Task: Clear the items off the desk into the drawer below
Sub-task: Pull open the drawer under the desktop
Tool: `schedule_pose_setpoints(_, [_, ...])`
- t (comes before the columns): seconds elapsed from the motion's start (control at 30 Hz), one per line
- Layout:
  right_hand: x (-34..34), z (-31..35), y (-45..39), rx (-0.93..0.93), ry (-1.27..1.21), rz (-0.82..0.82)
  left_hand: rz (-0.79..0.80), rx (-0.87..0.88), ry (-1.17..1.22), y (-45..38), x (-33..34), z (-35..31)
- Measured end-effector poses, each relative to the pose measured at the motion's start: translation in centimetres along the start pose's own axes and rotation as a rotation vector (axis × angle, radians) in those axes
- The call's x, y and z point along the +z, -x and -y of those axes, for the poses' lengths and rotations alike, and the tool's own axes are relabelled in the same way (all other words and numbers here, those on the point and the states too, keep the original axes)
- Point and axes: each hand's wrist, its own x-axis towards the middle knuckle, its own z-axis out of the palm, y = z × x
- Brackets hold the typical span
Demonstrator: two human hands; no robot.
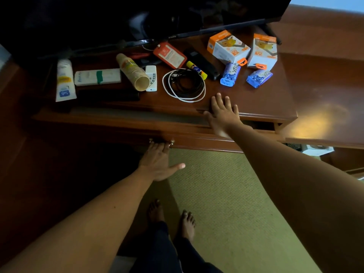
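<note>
Your left hand (157, 164) hooks fingers on drawer handle (162, 142); drawer (137, 115) partly out. Your right hand (222, 113), fingers spread flat on worktop (246, 99) edge, grips nothing. Coiled cables (184, 85) lie just beyond it, nearest.

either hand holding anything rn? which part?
Left hand: fingers hooked on the drawer by its brass handle, thumb free. Right hand lies flat on the desk edge, holding nothing.
</note>
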Motion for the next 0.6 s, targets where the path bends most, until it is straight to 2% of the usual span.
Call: schedule_pose_setpoints(0.6, [0.4, 1.0, 1.5, 0.033, 0.041, 0.000, 0.010, -0.021, 0.038, 11.0, 5.8, -2.4])
